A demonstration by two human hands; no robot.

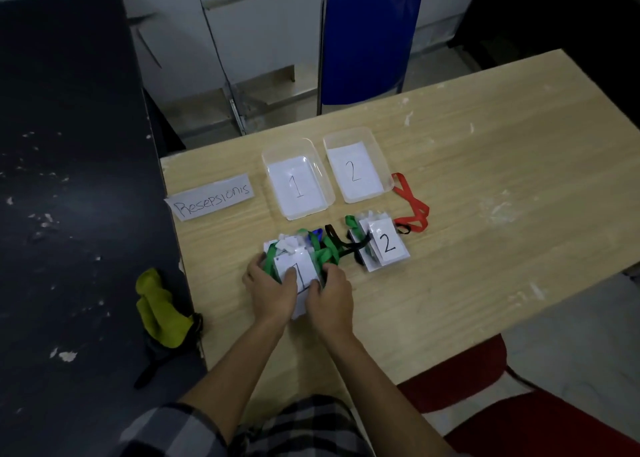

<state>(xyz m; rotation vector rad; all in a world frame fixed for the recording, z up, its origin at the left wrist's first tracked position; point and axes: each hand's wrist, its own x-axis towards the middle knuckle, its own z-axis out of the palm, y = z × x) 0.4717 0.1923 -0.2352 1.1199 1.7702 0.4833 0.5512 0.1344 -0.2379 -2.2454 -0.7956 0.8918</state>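
A stack of badge cards marked "1" (pixel 298 266) with green lanyards (pixel 323 252) lies near the table's front. My left hand (pixel 272 292) grips the stack's left side, and my right hand (pixel 330 295) grips its right side. A second stack of badge cards marked "2" (pixel 386 245) lies to the right, with black (pixel 356 245) and red lanyards (pixel 414 208) trailing from it. Behind them stand two clear plastic trays, one holding a sheet marked "1" (pixel 277 151) and one holding a sheet marked "2" (pixel 372 137).
A paper sign reading "Resepsionis" (pixel 213 198) lies at the back left of the wooden table (pixel 485 186). A blue chair (pixel 370 37) stands behind the table, a red chair (pixel 485 415) at the front right. A yellow cloth (pixel 159 309) rests on the dark counter (pixel 69 179) to the left.
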